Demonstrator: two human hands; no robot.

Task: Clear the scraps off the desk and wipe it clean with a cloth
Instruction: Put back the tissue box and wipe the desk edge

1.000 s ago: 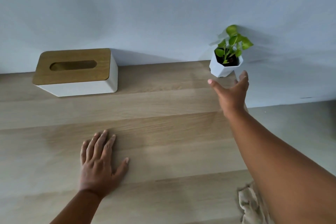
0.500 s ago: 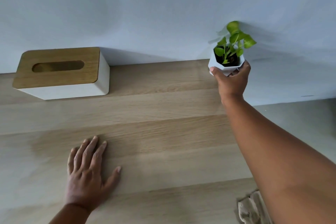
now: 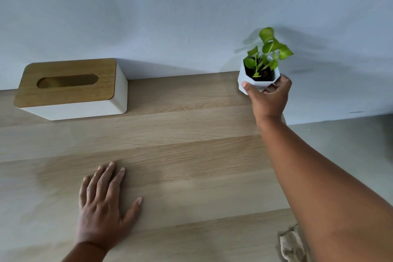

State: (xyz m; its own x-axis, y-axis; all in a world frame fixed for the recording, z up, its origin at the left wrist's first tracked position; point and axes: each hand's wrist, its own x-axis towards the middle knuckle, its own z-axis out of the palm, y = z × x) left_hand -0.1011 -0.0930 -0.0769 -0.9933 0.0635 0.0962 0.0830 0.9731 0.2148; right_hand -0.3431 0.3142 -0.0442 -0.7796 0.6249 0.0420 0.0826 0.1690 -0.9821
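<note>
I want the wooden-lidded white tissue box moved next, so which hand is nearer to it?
Left. The left hand lies flat on the wooden desk, in front of the wooden-lidded white tissue box. The right hand is far off to the box's right, its grip around the white faceted plant pot.

We see everything from one camera on the person's head, looking forward and down over the pale wooden desk (image 3: 180, 155) toward the light blue wall (image 3: 170, 6) behind it. It sits close, so both bare arms reach out from the bottom edge. The wide lens bends the desk's back edge, and no second view shares it.
</note>
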